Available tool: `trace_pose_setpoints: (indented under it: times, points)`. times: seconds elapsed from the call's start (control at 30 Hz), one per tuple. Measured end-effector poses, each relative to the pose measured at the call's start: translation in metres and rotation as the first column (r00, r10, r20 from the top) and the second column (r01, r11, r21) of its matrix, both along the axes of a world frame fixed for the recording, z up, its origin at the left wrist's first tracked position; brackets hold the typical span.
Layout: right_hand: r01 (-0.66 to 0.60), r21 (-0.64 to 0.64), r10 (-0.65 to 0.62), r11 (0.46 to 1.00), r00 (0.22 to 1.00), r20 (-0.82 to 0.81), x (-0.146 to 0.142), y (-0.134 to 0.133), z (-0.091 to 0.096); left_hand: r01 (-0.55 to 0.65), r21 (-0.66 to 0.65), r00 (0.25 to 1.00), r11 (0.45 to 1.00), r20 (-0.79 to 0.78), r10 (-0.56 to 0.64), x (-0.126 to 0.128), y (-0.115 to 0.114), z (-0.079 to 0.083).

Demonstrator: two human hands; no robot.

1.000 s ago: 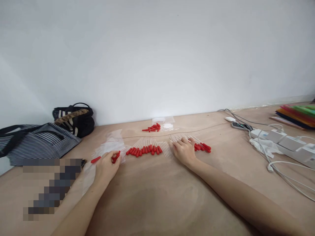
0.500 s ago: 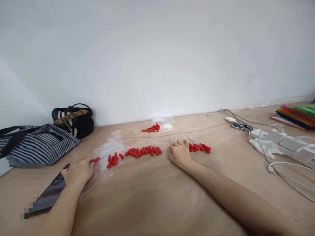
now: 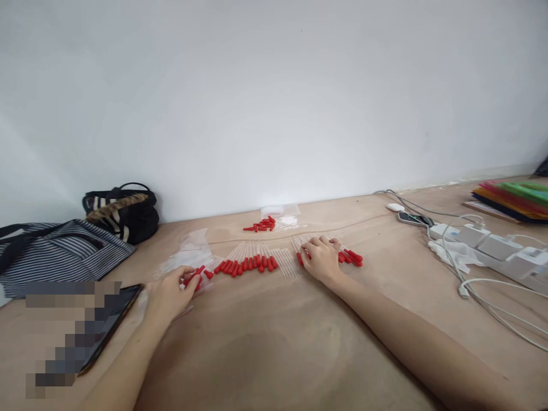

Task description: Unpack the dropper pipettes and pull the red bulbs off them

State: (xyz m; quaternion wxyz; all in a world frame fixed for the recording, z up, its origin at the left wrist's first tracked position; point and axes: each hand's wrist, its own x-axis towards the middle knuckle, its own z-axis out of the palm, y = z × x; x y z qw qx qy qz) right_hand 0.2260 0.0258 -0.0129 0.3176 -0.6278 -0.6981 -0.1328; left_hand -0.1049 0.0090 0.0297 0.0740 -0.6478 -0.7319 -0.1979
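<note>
The loose red bulbs (image 3: pixel 208 274) lay at the near edge of the clear plastic bags (image 3: pixel 194 242), on the left part of the tabletop (image 3: pixel 257 342). The left hand (image 3: pixel 171 294) was curled at this cluster, thumb and fingers on either side of several bulbs, probably to keep them together; whether it gripped any could not be determined.

The left row of red-ended tubes (image 3: pixel 246 264) lay flat, red ends toward the person and thin ends away. This common orientation likely kept the wider ends within reach and made the row easy to count. To its right, bare tubes (image 3: pixel 286 262) lay side by side without red ends, apparently as a separate group.

The right hand (image 3: pixel 324 264) rested palm down over the right row of red-ended tubes (image 3: pixel 353 258), fingers bent. This posture would steady the row against rolling. The hand hid its own contact, so a grip could not be confirmed. One red end showed at its left edge.

A far pile of small red pieces (image 3: pixel 261 225) lay beside a flat clear packet (image 3: pixel 286 217), apart from both rows.
</note>
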Motion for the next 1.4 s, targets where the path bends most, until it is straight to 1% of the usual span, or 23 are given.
trace_pose_setpoints:
  times: [0.1, 0.17, 0.2, 0.27, 0.33, 0.4, 0.47, 0.53, 0.57, 0.73, 0.83, 0.87, 0.93, 1.0, 1.03, 1.07, 1.1, 1.13, 1.2, 1.23, 1.27, 1.3, 1.4]
  points:
    - [0.026, 0.027, -0.025, 0.999, 0.999, -0.037, 0.007, 0.004, 0.001, 0.017, -0.007, 0.997, 1.0, -0.074, -0.017, 0.007, -0.001, -0.004]
    - [0.041, 0.024, -0.04, 0.999, 0.997, -0.072, 0.013, 0.007, 0.002, 0.022, 0.107, 0.994, 0.994, -0.106, -0.01, 0.011, -0.003, -0.005]
    - [0.044, 0.013, -0.042, 0.999, 0.995, -0.091, 0.016, 0.009, 0.003, 0.052, 0.185, 0.993, 0.981, -0.115, -0.031, 0.014, -0.005, -0.007]
    - [0.019, -0.022, -0.021, 1.0, 0.993, -0.115, 0.022, 0.01, 0.005, 0.167, 0.329, 0.984, 0.93, -0.116, -0.136, 0.025, -0.009, -0.011]
    - [-0.054, -0.052, 0.049, 0.997, 0.994, -0.098, 0.027, 0.009, 0.007, 0.323, 0.396, 0.946, 0.86, -0.103, -0.308, 0.042, -0.015, -0.018]
    - [-0.141, -0.068, 0.139, 0.988, 0.99, -0.028, 0.028, 0.007, 0.009, 0.491, 0.356, 0.866, 0.795, -0.096, -0.492, 0.063, -0.023, -0.025]
    - [-0.202, -0.084, 0.208, 0.976, 0.976, 0.07, 0.027, 0.004, 0.009, 0.635, 0.241, 0.767, 0.734, -0.084, -0.637, 0.083, -0.03, -0.029]
    - [-0.229, -0.102, 0.243, 0.968, 0.957, 0.157, 0.026, 0.001, 0.009, 0.711, 0.145, 0.701, 0.688, -0.066, -0.711, 0.098, -0.034, -0.031]
    - [-0.234, -0.11, 0.252, 0.966, 0.949, 0.187, 0.025, 0.0, 0.008, 0.728, 0.114, 0.684, 0.676, -0.057, -0.727, 0.103, -0.035, -0.032]
    - [-0.252, -0.112, 0.273, 0.961, 0.93, 0.245, 0.027, -0.001, 0.005, 0.753, 0.066, 0.656, 0.655, 0.001, -0.754, 0.112, -0.031, -0.032]
    - [-0.295, -0.022, 0.291, 0.955, 0.922, 0.254, 0.027, -0.003, 0.001, 0.755, 0.072, 0.65, 0.651, 0.046, -0.759, 0.113, -0.031, -0.032]
    - [-0.304, 0.027, 0.288, 0.952, 0.925, 0.248, 0.025, -0.004, 0.0, 0.749, 0.076, 0.653, 0.658, 0.079, -0.753, 0.113, -0.031, -0.033]
    - [-0.303, 0.132, 0.269, 0.944, 0.936, 0.227, 0.02, -0.008, -0.003, 0.718, 0.089, 0.67, 0.691, 0.18, -0.72, 0.116, -0.032, -0.033]
    - [-0.305, 0.227, 0.261, 0.925, 0.943, 0.205, 0.013, -0.017, -0.005, 0.673, 0.098, 0.677, 0.733, 0.319, -0.663, 0.122, -0.032, -0.036]
    - [-0.321, 0.265, 0.273, 0.909, 0.94, 0.204, 0.008, -0.022, -0.006, 0.651, 0.098, 0.664, 0.753, 0.408, -0.627, 0.126, -0.031, -0.037]
    - [-0.348, 0.295, 0.295, 0.89, 0.932, 0.211, 0.004, -0.028, -0.007, 0.635, 0.093, 0.632, 0.767, 0.507, -0.585, 0.131, -0.03, -0.038]
    - [-0.385, 0.315, 0.324, 0.868, 0.918, 0.228, 0.0, -0.034, -0.008, 0.632, 0.085, 0.578, 0.77, 0.611, -0.542, 0.136, -0.028, -0.039]
    - [-0.422, 0.328, 0.354, 0.845, 0.902, 0.247, -0.004, -0.039, -0.009, 0.638, 0.079, 0.506, 0.766, 0.707, -0.494, 0.141, -0.026, -0.04]
    - [-0.478, 0.33, 0.397, 0.814, 0.872, 0.286, -0.01, -0.047, -0.01, 0.661, 0.079, 0.365, 0.746, 0.835, -0.412, 0.15, -0.022, -0.041]
    - [-0.492, 0.326, 0.408, 0.807, 0.864, 0.296, -0.012, -0.05, -0.01, 0.67, 0.083, 0.317, 0.738, 0.867, -0.385, 0.153, -0.02, -0.041]
    - [-0.505, 0.319, 0.418, 0.802, 0.856, 0.303, -0.013, -0.051, -0.01, 0.672, 0.086, 0.29, 0.735, 0.883, -0.368, 0.155, -0.019, -0.04]
    - [-0.518, 0.309, 0.432, 0.798, 0.848, 0.307, -0.014, -0.052, -0.01, 0.666, 0.087, 0.281, 0.741, 0.891, -0.357, 0.156, -0.018, -0.04]
    - [-0.565, 0.281, 0.485, 0.776, 0.818, 0.308, -0.011, -0.051, -0.01, 0.629, 0.094, 0.317, 0.771, 0.875, -0.366, 0.152, -0.018, -0.04]
